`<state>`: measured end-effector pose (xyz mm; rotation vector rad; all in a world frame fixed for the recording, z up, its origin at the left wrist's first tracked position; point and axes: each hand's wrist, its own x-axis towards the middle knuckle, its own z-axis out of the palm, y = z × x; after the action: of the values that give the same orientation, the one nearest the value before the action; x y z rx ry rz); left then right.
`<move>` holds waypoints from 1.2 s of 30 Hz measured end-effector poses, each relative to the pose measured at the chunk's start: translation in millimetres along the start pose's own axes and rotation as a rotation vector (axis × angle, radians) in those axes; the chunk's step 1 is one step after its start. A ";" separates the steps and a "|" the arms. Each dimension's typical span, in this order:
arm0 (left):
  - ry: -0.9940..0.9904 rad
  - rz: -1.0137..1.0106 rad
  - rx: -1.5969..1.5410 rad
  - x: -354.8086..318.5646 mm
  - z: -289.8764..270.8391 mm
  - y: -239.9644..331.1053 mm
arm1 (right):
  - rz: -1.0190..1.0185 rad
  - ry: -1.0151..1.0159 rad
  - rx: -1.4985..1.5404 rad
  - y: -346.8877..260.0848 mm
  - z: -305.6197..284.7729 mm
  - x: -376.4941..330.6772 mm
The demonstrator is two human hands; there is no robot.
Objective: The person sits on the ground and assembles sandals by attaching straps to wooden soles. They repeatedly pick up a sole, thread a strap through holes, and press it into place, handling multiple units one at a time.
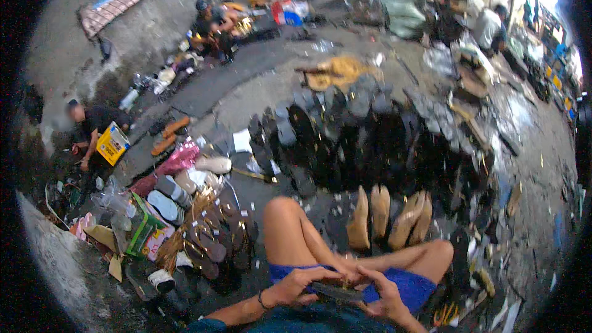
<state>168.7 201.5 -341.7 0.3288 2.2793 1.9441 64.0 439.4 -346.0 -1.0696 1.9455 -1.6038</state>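
Littered grey concrete ground (246,95) — rows of dark shoes (370,142) (bright stalls behind)

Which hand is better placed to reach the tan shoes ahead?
Probably the right hand: both hands grip the dark flat piece on the lap, but the tan shoes lie ahead on its side; the left hand sits farther off.

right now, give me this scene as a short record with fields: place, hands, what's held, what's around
place: outdoor ground covered with rows of shoes and sandals
left hand: fingers on the near end of a dark flat thing
right hand: fingers on its far end
dark flat thing: held over the lap, blurred, kind unclear
posture: seated, bare knees raised, blue shorts
in front: tan shoes standing in a row, dark sandals behind them
left side: green box, brown sandals
others: a crouching person with a yellow box
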 end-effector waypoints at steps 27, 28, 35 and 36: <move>0.461 -0.378 -0.875 6.8 54.7 -88.6 | 0.426 0.327 -0.421 214.1 48.1 120.0; 0.407 -0.331 -0.841 14.9 52.7 -84.6 | 0.348 0.528 -0.375 235.3 39.6 113.3; 0.704 -0.325 -0.880 38.5 7.2 -93.9 | 0.499 0.223 0.737 48.6 -8.4 9.7; 0.758 -0.364 -0.888 38.1 2.7 -92.0 | 0.496 0.147 0.676 31.8 -13.4 0.4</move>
<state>124.9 199.9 -431.2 -0.9652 1.2785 2.8433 44.5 449.3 -372.6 -0.1890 1.3995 -1.8501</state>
